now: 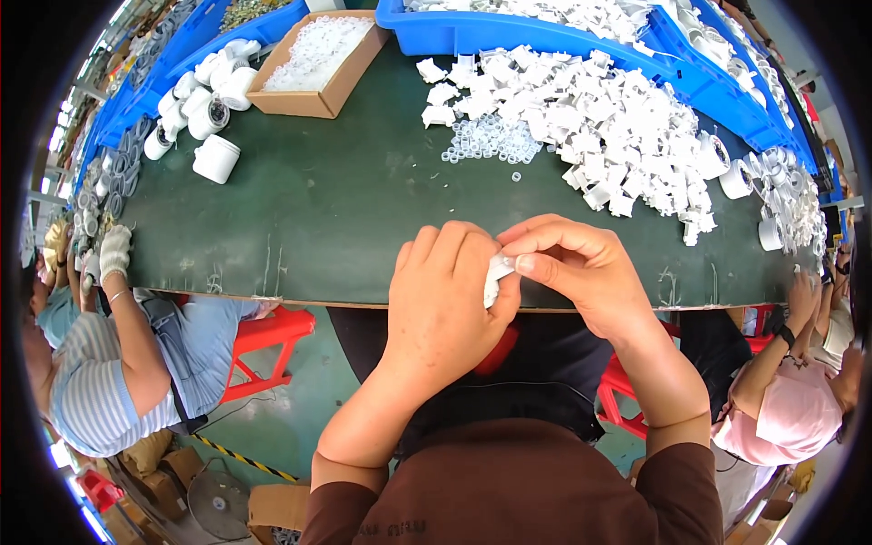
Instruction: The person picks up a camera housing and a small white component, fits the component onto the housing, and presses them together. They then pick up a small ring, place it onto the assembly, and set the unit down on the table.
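Note:
Over the near edge of the table, my left hand (440, 295) is closed around a small white plastic part (493, 282); most of it is hidden by the fingers. My right hand (586, 272) pinches thumb and forefinger together at the upper end of that part. Whatever lies between those fingertips is too small to make out. Beyond my hands spreads a large heap of white plastic clip-like parts (627, 136). Beside it lies a small pile of clear plastic rings (490, 139), with one loose ring (516, 176) apart from the rest.
A cardboard box (331, 102) of clear small pieces stands at the back, beside several white round housings (216, 159). Blue bins (527, 36) line the far side. Co-workers sit at left, one wearing a white glove (115, 252), and at right, in a pink top (799, 404).

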`<state>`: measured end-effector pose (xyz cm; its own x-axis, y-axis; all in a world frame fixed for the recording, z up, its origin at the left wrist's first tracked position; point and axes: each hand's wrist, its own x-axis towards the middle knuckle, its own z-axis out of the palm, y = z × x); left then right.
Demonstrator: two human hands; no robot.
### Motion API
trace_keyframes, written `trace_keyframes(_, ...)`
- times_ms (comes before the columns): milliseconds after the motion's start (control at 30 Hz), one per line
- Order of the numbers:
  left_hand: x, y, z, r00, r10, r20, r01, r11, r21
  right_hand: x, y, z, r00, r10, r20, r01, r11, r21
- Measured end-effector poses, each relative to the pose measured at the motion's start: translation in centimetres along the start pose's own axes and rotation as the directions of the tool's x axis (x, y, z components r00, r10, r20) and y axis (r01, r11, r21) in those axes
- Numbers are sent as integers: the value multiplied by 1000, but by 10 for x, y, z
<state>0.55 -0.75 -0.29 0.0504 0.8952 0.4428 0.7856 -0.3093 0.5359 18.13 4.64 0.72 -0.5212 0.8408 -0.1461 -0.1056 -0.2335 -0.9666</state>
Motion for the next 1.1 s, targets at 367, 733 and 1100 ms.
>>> trace_keyframes(367,-4,-2,10,996,20,-84,-22,1000,-17,1,4,13,991,130,-30,-129,991,40)
trace_keyframes(733,-7,-8,16,974,78,-211,-100,990,-97,-4,13,15,997,11,-82,-1,993,121)
trace_keyframes(1100,-7,-76,-52,977,43,-211,117,713,691,-28,0,-39,742,-661,-106,316,486,-815)
